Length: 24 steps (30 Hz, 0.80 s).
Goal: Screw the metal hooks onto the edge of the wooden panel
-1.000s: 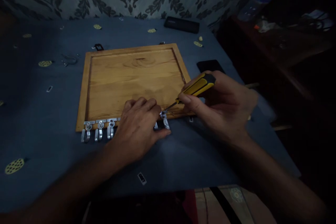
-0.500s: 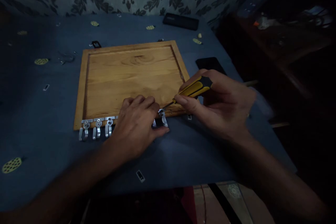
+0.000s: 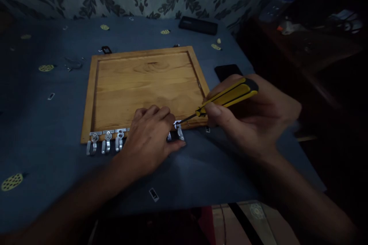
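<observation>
A wooden framed board (image 3: 138, 80) lies on the blue cloth, with a metal hook rail (image 3: 120, 132) along its near edge. Several silver double hooks hang from the rail, some hidden by my hand. My left hand (image 3: 151, 134) presses over the rail, fingers curled onto the board and thumb below, near the rightmost hook (image 3: 179, 132). My right hand (image 3: 247, 115) grips a yellow and black screwdriver (image 3: 230, 95) by its handle. The screwdriver slants down to the left, its tip at the top of that rightmost hook.
A black phone-shaped object (image 3: 198, 25) lies near the wall, and another dark flat object (image 3: 228, 71) sits right of the board. A loose hook (image 3: 73, 63) rests to the left. Black hangers (image 3: 106, 49) stick out at the board's far edge. Dark furniture (image 3: 310, 65) stands at right.
My right hand has moved to the right, and the screwdriver now lies at a lower slant with its tip still at the rightmost hook. My left hand stays in place.
</observation>
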{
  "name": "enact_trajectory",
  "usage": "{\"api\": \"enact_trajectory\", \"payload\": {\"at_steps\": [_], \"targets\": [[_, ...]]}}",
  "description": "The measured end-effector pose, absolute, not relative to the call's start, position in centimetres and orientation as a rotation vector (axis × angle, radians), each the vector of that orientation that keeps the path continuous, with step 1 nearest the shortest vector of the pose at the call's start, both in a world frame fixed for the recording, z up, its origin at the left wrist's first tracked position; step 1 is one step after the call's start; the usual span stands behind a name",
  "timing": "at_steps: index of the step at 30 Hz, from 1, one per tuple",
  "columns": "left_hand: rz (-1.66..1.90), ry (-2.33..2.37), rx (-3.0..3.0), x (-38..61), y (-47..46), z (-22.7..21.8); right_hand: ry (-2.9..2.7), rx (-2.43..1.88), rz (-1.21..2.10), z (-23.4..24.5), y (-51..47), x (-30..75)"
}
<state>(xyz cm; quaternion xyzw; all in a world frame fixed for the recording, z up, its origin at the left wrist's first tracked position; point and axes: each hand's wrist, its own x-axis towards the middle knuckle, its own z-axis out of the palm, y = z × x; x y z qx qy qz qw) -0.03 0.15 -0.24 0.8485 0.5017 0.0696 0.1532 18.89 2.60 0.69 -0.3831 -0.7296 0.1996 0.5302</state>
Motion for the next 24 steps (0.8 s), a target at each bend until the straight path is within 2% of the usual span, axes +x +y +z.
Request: {"api": "enact_trajectory", "payload": {"at_steps": [12, 24], "targets": [[0.207, 1.432, 2.427, 0.0, 0.2, -0.4, -1.759, -0.845, 0.501, 0.2, 2.9, 18.7], [0.238, 1.44, 2.435, 0.0, 0.1, -0.6, -1.733, -0.858, 1.028, 1.9, 2.6, 19.1]]}}
